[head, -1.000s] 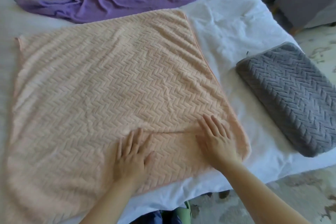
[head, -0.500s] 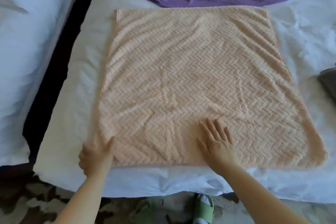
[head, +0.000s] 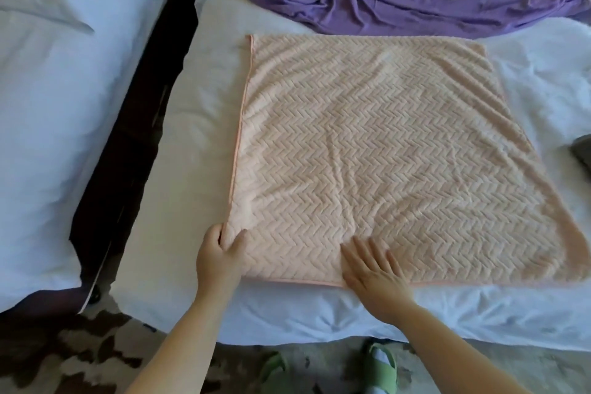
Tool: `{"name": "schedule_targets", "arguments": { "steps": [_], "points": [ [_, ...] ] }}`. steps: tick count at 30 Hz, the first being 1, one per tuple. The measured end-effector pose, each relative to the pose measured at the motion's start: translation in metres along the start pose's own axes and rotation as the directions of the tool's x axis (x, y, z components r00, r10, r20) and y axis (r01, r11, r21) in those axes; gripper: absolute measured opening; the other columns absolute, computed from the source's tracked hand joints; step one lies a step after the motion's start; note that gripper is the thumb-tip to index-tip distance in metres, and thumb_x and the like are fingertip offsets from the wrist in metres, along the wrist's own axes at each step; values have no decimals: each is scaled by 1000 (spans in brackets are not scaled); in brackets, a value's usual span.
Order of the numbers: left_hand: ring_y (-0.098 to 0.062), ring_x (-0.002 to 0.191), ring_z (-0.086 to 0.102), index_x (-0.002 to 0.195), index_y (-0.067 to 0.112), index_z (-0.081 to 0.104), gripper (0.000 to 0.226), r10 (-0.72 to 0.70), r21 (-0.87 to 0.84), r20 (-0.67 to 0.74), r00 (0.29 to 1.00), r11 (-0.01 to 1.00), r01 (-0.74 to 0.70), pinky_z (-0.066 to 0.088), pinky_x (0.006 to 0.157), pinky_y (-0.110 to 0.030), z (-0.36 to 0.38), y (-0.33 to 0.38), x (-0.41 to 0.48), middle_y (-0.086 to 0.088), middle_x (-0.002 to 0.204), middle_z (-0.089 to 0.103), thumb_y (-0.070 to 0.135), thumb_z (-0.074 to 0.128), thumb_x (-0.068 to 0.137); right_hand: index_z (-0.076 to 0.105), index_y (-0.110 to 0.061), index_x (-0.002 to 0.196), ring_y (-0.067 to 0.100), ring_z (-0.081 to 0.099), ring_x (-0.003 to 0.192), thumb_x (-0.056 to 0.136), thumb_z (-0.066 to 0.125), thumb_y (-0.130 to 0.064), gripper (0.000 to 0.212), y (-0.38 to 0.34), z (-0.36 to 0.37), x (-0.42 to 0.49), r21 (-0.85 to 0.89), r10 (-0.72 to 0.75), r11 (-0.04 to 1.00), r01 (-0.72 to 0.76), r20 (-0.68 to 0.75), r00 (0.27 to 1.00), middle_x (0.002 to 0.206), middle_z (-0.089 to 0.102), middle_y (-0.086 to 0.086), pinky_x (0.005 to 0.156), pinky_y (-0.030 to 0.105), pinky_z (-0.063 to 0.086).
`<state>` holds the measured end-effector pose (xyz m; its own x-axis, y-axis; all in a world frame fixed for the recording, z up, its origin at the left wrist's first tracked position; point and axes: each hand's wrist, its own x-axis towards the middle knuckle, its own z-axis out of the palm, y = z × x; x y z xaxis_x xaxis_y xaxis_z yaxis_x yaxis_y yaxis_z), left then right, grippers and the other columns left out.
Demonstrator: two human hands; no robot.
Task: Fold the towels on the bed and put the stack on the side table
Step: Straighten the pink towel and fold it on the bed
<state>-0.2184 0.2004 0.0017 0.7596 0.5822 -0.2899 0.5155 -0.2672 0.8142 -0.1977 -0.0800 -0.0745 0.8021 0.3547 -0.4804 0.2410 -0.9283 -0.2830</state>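
Observation:
A peach towel (head: 383,150) with a herringbone weave lies spread flat on the white bed (head: 198,125). My left hand (head: 220,253) pinches the towel's near left corner, thumb on top and fingers under the edge. My right hand (head: 371,269) rests flat on the towel near its front edge, fingers spread. A crumpled purple towel (head: 431,0) lies at the far side of the bed. A sliver of the folded grey towel (head: 583,150) shows at the right edge of the view.
A second white bed (head: 57,89) stands on the left, with a dark gap (head: 134,131) between the two. Patterned floor and green slippers (head: 380,365) are below the bed's front edge. No side table is in view.
The view has swung left, so the grey towel is almost out of frame. My left hand moved from the towel's middle front to its near left corner and closed on it. My right hand stays pressed flat.

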Motion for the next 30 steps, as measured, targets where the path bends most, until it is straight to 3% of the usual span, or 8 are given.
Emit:
{"name": "schedule_targets", "arguments": {
  "steps": [2,5,8,11,17,23,28,30],
  "points": [
    [-14,87,54,104,15,58,20,70,-53,20,997,996,-69,41,66,-23,3,23,-2,3,95,59,26,63,88,6,-42,150,7,-8,145,101,23,-47,52,-2,-20,-3,263,17,965,-17,3,1000,156,-1,-23,119,33,2],
    [-15,79,53,89,9,58,14,222,-105,77,972,971,-213,41,66,-18,19,68,-7,1,85,60,20,66,87,51,-25,132,14,49,127,98,45,-39,37,4,-59,-10,791,252,598,-131,-31,967,132,53,-12,104,30,36],
    [5,82,58,90,27,63,11,340,-185,199,919,934,-305,39,68,-4,56,114,-22,13,89,67,18,68,85,63,-18,113,16,66,102,96,46,-45,36,30,-96,-14,963,391,223,-154,56,919,109,71,-2,92,33,49],
    [14,84,58,92,41,64,25,422,-241,314,850,902,-359,39,72,-4,112,149,-39,29,85,67,17,68,85,62,-15,111,21,68,99,99,39,-47,42,75,-128,-17,988,393,76,-138,98,914,106,72,4,89,34,51],
    [-5,97,63,113,19,69,30,476,-195,488,732,877,-440,48,85,-19,259,187,-97,6,105,71,19,69,83,62,-12,108,25,67,96,99,34,-49,47,208,-162,-38,985,469,-72,-155,171,866,101,73,7,84,34,51],
    [-18,85,59,100,12,71,17,456,-111,668,588,843,-527,48,76,-33,386,188,-165,-9,92,69,19,64,87,66,-10,101,23,69,83,96,43,-51,48,324,-153,-56,962,577,77,-263,172,798,91,73,7,81,34,54],
    [-11,95,61,108,20,66,23,306,6,811,499,849,-529,51,86,-34,414,166,-185,2,107,67,30,63,87,67,-6,98,18,73,75,91,57,-48,43,349,-142,-55,958,506,-20,-287,258,823,84,75,6,60,27,56],
    [-3,98,59,110,24,65,29,324,4,771,549,858,-513,50,88,-27,407,161,-182,10,109,65,38,62,84,70,-9,95,20,73,80,86,62,-49,42,349,-139,-52,954,465,48,-295,240,852,84,75,4,68,31,58]
  ]
}}
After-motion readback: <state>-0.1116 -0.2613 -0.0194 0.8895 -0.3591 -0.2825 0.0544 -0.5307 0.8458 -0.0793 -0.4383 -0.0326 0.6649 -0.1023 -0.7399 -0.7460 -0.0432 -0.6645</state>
